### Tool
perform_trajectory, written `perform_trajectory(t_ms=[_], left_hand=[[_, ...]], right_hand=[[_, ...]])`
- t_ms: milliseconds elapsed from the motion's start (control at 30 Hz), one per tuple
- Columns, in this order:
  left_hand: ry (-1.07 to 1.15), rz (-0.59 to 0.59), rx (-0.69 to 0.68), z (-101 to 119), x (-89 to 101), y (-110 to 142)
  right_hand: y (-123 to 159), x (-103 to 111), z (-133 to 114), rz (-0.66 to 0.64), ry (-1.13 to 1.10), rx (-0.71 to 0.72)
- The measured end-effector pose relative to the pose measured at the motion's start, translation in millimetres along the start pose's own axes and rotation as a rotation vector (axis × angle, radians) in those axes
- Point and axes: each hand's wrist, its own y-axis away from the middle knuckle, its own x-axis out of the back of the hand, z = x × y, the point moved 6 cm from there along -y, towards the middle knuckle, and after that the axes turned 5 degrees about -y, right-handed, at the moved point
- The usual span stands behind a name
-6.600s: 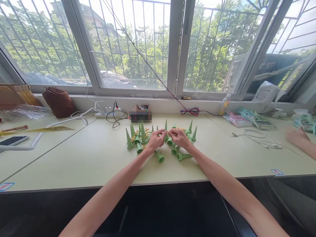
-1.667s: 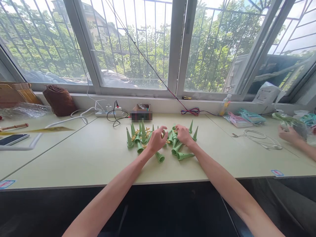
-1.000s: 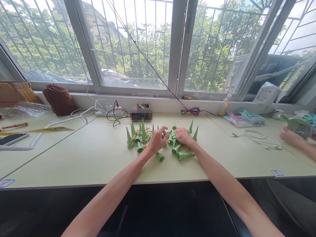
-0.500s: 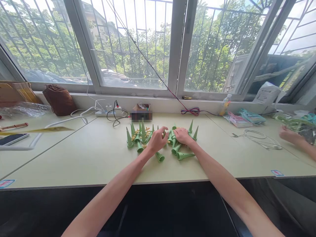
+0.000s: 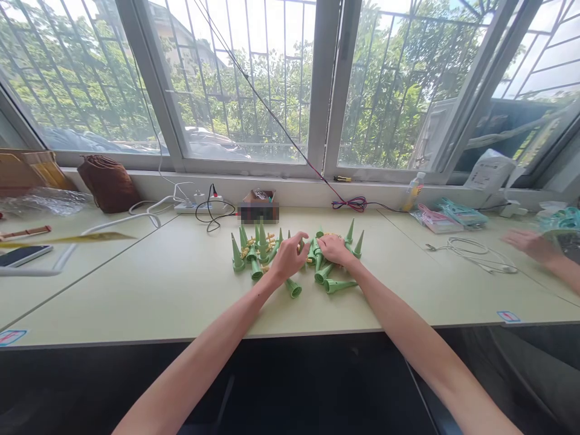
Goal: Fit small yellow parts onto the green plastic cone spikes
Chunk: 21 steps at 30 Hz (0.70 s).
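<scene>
Green plastic cone-shaped spikes [image 5: 263, 244] are gathered in the middle of the table, some standing on their wide ends and some lying down. Small yellowish pieces [image 5: 270, 240] are mixed among them. My left hand [image 5: 290, 257] is over the pile's middle, thumb and index finger apart and curved around a gap where green shows. My right hand [image 5: 334, 249] rests on spikes at the right side of the pile, its fingers reaching forward and partly hidden. A lying spike [image 5: 339, 286] points toward my right forearm, and another spike [image 5: 293, 288] lies by my left wrist.
Behind the pile stands a small box [image 5: 259, 205], beside a power strip [image 5: 203, 205] with cables. At right are a coiled white cable [image 5: 475, 255], packets [image 5: 439, 219], a bottle [image 5: 414, 192] and another person's hand [image 5: 532, 243]. A phone [image 5: 25, 256] lies at far left.
My hands and the spikes stay practically in place. At right, the other person's hand has moved slightly left, and the green item by it no longer shows there.
</scene>
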Motion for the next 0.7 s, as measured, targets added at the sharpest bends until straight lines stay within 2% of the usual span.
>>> perform_trajectory(t_ms=[700], left_hand=[[0.015, -0.024, 0.007, -0.3, -0.9, 0.2]], right_hand=[[2.9, 7.8, -6.6, 0.032, 0.008, -0.017]])
